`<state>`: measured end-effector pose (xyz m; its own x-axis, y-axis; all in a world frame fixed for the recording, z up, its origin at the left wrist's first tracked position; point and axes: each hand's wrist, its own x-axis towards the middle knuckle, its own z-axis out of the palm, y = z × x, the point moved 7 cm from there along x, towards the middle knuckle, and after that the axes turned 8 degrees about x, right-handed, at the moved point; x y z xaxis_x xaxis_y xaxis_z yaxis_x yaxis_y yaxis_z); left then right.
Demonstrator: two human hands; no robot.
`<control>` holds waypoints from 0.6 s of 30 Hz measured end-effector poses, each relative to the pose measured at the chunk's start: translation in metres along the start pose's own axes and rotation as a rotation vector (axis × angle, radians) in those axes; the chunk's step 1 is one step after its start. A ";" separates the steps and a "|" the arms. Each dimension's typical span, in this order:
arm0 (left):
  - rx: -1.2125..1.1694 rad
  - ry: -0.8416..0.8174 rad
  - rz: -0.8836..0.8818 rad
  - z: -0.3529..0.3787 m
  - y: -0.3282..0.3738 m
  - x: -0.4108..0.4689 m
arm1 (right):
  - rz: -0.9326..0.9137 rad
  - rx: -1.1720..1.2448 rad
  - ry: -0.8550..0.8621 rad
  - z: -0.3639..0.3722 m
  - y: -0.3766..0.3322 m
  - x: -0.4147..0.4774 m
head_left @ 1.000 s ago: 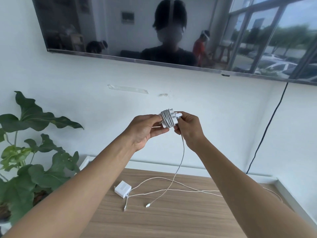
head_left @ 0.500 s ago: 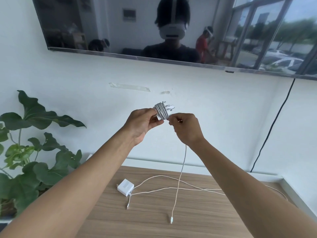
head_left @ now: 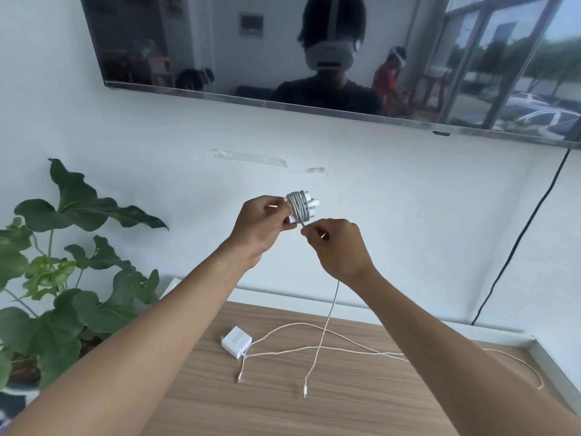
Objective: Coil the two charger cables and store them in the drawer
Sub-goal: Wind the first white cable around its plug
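Grips, in the left hand (head_left: 262, 228), a white charger block (head_left: 312, 202) held up in front of the wall (head_left: 157, 136), thumb and fingers curled round its left end. Carries tight grey-white cable turns (head_left: 298, 207) wound about the block's middle, the right end poking out bare. Pinches, with the right hand (head_left: 338, 247) just below and right of the block, the loose run of that same cable close to the last turn, fingers curled in. Lets the free cable tail (head_left: 327, 322) drop from under the right wrist toward the wooden tabletop (head_left: 361, 413), its plug tip (head_left: 305, 392) at the wood or just above it; cannot tell whether touching.

Farther out, on the tabletop below the left forearm: the second charger (head_left: 236, 341), a white square block lying flat, with the second cable (head_left: 283, 350) uncoiled, sprawling rightward in loose loops, crossing the hanging tail and passing under the right forearm toward the table's right edge.

Beyond the table: a leafy potted plant (head_left: 63, 262) at the left, a strip of clear tape (head_left: 251, 158) stuck on the wall, a dark wall-mounted screen (head_left: 220, 42) above, a black cord (head_left: 518, 237) running down the wall at the right.
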<state>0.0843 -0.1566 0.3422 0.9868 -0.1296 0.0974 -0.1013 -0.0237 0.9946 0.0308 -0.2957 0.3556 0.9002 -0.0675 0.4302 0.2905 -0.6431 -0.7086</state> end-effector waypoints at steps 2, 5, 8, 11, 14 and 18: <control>0.113 0.020 0.023 -0.007 0.000 0.000 | -0.016 -0.094 -0.068 0.005 -0.004 0.001; 0.359 0.023 0.152 -0.010 0.009 -0.005 | -0.029 -0.253 -0.177 0.004 -0.012 0.005; 0.510 0.005 0.249 -0.011 0.017 -0.010 | -0.045 -0.341 -0.255 0.000 -0.023 0.007; 0.586 -0.060 0.277 -0.014 0.013 -0.010 | -0.081 -0.374 -0.282 -0.007 -0.034 0.010; 0.572 -0.197 0.307 -0.014 0.007 -0.016 | -0.130 -0.375 -0.281 -0.017 -0.047 0.017; 0.340 -0.362 0.305 -0.016 0.014 -0.029 | -0.099 -0.157 -0.265 -0.032 -0.061 0.025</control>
<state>0.0559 -0.1369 0.3542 0.8066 -0.5095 0.2996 -0.4682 -0.2414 0.8500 0.0257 -0.2826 0.4271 0.9292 0.1895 0.3173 0.3460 -0.7481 -0.5663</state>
